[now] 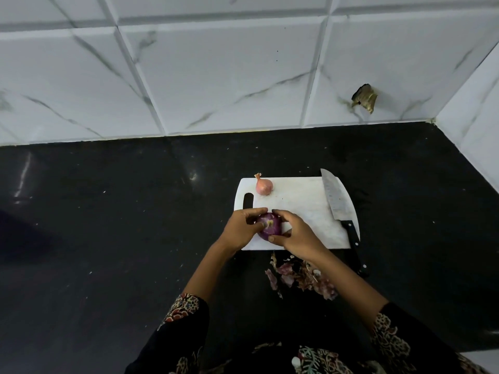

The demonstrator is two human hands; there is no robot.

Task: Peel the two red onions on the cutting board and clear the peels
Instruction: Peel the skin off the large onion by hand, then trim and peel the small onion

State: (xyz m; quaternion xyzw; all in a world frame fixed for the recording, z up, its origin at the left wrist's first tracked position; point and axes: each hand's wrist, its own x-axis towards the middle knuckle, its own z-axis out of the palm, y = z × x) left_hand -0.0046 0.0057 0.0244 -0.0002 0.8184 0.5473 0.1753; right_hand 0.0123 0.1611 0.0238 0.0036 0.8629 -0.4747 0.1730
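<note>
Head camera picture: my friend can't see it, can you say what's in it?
Two hands, left and right, hold a purple onion over a white cutting board. A small unpeeled onion and a knife lie on the board; peels lie on the black counter.

No text, label or number seems readable anywhere, though the view is coarse.

Pretty dim overall, kinda bluish cast. The tiled wall [216,63] catches most of the light, while the black countertop [108,225] swallows it, apart from a streaky glare patch far left and a small one near the middle. Wide-angle lens bends the tile lines hard toward the edges. Centre's fairly sharp; near corners go soft and dark.
</note>
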